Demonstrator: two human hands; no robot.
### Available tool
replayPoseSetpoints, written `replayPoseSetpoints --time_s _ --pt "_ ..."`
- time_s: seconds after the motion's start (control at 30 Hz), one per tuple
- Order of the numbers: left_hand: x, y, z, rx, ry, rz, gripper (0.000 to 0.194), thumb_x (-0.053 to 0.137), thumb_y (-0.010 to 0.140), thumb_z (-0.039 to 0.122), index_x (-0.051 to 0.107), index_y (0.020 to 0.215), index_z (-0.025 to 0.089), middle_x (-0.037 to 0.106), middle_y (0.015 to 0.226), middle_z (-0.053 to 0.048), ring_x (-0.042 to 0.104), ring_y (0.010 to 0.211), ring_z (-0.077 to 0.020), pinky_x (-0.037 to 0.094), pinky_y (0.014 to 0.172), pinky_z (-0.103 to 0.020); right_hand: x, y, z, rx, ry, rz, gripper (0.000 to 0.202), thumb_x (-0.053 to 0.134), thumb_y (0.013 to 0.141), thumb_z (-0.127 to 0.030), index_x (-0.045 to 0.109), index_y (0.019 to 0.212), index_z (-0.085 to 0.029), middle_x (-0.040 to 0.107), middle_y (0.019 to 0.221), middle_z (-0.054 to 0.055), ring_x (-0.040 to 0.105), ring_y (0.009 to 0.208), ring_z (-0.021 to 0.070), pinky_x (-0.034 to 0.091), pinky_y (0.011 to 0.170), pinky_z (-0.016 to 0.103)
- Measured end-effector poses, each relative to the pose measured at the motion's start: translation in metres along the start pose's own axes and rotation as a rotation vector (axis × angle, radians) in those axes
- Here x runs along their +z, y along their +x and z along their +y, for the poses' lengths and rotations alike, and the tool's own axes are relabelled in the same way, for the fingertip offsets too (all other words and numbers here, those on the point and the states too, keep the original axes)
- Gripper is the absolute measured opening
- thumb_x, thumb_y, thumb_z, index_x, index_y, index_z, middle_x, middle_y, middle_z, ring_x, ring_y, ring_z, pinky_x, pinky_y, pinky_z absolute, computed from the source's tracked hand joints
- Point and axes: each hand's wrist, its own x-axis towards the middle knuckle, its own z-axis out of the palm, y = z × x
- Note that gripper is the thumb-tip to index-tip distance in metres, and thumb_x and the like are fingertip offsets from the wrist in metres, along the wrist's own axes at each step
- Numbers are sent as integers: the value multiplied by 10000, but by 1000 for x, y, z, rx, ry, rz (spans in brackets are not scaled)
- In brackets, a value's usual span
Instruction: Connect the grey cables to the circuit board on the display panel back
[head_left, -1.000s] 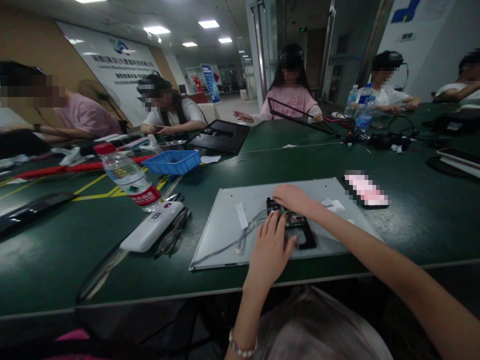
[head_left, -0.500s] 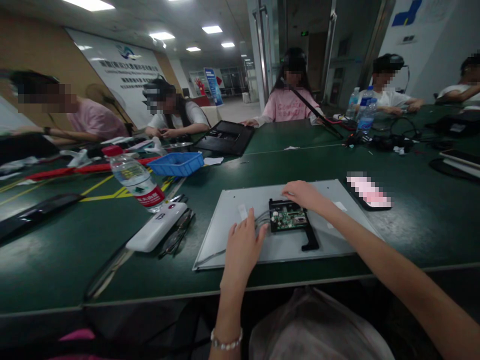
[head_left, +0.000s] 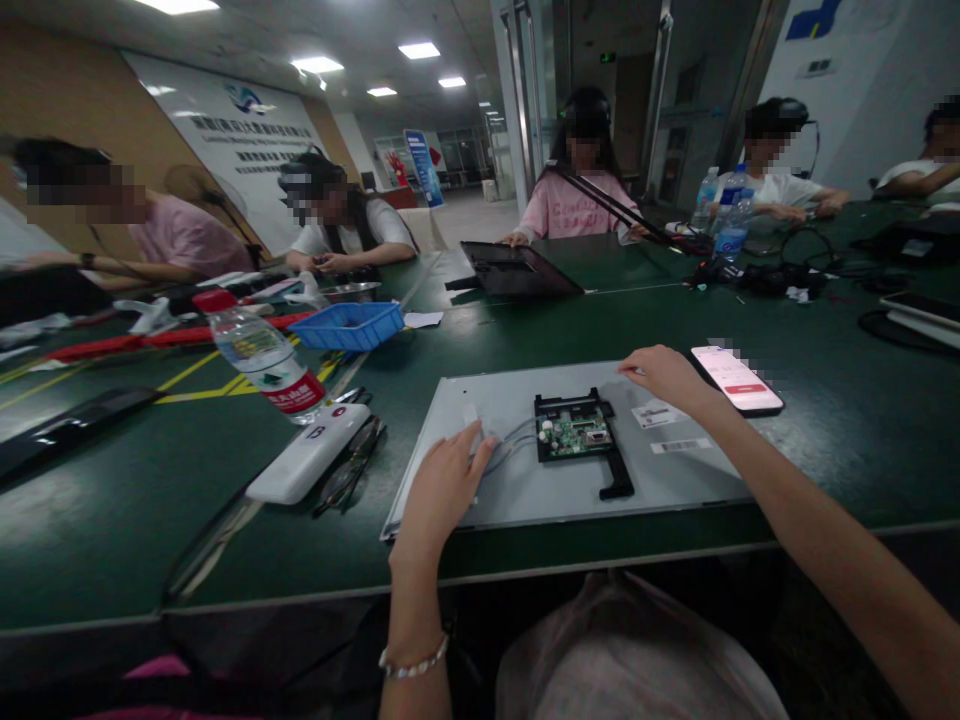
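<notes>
A flat grey panel with a metallic back lies on the table in front of me. On its middle sits a green circuit board in a black plastic bracket, with thin grey cables running left from it. My left hand rests over the panel's left part, fingers spread, beside the cables; nothing shows in it. My right hand is by the panel's far right edge, fingers loosely bent and apart from the board, with no object visible in it. White labels lie on the panel below it.
A phone lies right of the panel. To the left are glasses, a white power bank, a tilted water bottle and a blue tray. Across the table a person holds a black panel; others sit nearby.
My left hand has slid left, away from the board. My right hand has moved right off the bracket's top, uncovering labels. Across the table, the black panel has shifted right and tilted up.
</notes>
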Motion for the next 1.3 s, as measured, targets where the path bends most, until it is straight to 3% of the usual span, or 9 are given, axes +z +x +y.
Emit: replayPoseSetpoints --time_s 0.13,0.27,0.4,0.5,0.7,0.97,1.17,1.3 --pt "-1 5 9 21 8 84 413 347 973 394 550 1234 147 593 1283 -113 540 1199 -233 399 1029 -404 2 0 4 36 4 -48 230 537 879 -234 736 994 -215 719 1033 60 649 946 214 486 811 302" --pt "5 6 40 51 -29 173 394 375 967 370 515 1263 149 527 1350 -126 482 1257 -246 376 1056 -431 5 -1 7 37 45 -90 231 545 860 -209 743 978 -210 722 1032 59 647 964 203 480 846 295" --pt "16 3 79 137 -104 106 429 400 959 394 444 1323 171 452 1415 -117 421 1308 -244 365 1073 -427 7 -2 9 38 40 -82 219 574 845 -252 737 984 -209 718 1032 61 649 948 208 482 814 293" --pt "25 0 94 173 -88 54 438 444 941 386 433 1331 187 398 1458 -113 347 1359 -260 331 1095 -458 8 -3 8 23 14 -63 221 581 843 -280 726 997 -214 707 1053 62 641 969 214 479 796 293" --pt "38 -3 93 189 -41 15 455 446 939 366 410 1361 201 351 1488 -119 290 1388 -285 292 1103 -522 10 -2 3 -17 -28 -73 271 578 855 -375 714 993 -186 694 1059 89 633 967 223 471 804 298" --pt "39 -4 91 205 -59 17 458 404 952 373 396 1379 207 355 1487 -113 293 1388 -275 284 1110 -512 10 0 -11 4 -170 -108 229 496 898 -182 722 932 -156 709 951 142 652 923 248 462 769 326" --pt "40 -4 90 223 -89 48 443 366 969 329 384 1388 185 383 1469 -116 300 1387 -249 305 1116 -466 9 4 -24 -52 57 47 242 499 909 -221 714 1013 -186 706 1044 81 636 967 206 451 841 298" --pt "41 -3 90 220 -105 52 424 341 976 280 401 1377 156 399 1457 -122 311 1383 -238 316 1121 -431 11 14 -39 -140 245 74 249 498 909 -217 722 1013 -184 720 1009 54 640 929 169 441 848 257"
